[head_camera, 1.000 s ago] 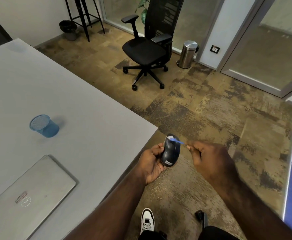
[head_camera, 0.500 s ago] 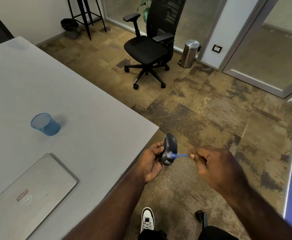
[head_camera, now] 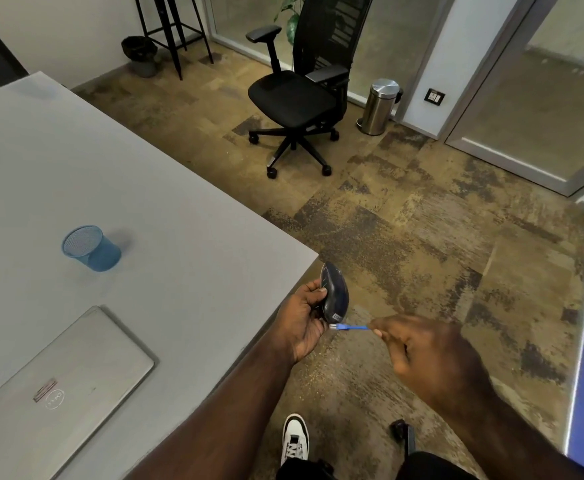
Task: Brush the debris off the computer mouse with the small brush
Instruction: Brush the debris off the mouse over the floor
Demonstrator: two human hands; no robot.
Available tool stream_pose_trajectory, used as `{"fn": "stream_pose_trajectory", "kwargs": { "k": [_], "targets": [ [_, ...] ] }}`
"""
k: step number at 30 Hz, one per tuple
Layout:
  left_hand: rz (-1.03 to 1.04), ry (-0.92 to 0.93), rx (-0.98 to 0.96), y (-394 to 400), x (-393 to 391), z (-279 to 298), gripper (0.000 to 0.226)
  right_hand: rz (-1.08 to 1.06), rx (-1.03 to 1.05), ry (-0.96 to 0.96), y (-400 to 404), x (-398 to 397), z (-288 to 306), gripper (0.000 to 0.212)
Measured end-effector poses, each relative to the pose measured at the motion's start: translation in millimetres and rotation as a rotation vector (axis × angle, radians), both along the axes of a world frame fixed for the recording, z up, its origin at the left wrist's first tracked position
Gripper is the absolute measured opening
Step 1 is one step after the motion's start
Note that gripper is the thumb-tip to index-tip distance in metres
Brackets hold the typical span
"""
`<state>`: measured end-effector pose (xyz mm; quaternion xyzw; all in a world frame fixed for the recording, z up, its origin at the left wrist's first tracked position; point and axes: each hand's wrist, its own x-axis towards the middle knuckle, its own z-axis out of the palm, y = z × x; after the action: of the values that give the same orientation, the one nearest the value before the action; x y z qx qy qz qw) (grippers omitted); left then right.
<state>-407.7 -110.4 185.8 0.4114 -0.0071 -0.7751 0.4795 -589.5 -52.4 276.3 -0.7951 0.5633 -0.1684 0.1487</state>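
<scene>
My left hand [head_camera: 302, 320] grips a dark computer mouse [head_camera: 334, 292], held on edge off the table's corner, above the carpet. My right hand [head_camera: 418, 348] pinches a small brush with a blue handle [head_camera: 351, 327]. The brush's pale tip sits just below the mouse's near end, beside a small label, close to my left palm. Whether the bristles touch the mouse is unclear.
A grey table [head_camera: 117, 202] fills the left, carrying a blue mesh cup [head_camera: 91, 248] and a closed silver laptop [head_camera: 48, 386]. A black office chair [head_camera: 301, 95], steel pedal bin [head_camera: 380, 105] and black stool [head_camera: 176, 32] stand on the carpet. My shoe [head_camera: 294, 438] shows below.
The brush has travelled from the mouse's far end down to its near end. The mouse has rolled further onto its edge in my left hand.
</scene>
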Motion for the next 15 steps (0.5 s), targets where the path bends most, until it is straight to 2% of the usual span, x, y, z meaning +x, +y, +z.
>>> {"fn": "stream_pose_trajectory", "kwargs": {
  "k": [5,10,15],
  "targets": [
    [-0.01,-0.021,0.002,-2,-1,-2,0.04,-0.027,-0.099,-0.086,-6,-4,0,0.027],
    [0.035,0.001,0.003,-3,-1,-3,0.038,0.033,-0.019,0.012,1,0,-12,0.023],
    [0.037,0.012,0.014,-4,1,-4,0.04,0.01,-0.079,-0.083,0,-4,-10,0.026]
  ]
}}
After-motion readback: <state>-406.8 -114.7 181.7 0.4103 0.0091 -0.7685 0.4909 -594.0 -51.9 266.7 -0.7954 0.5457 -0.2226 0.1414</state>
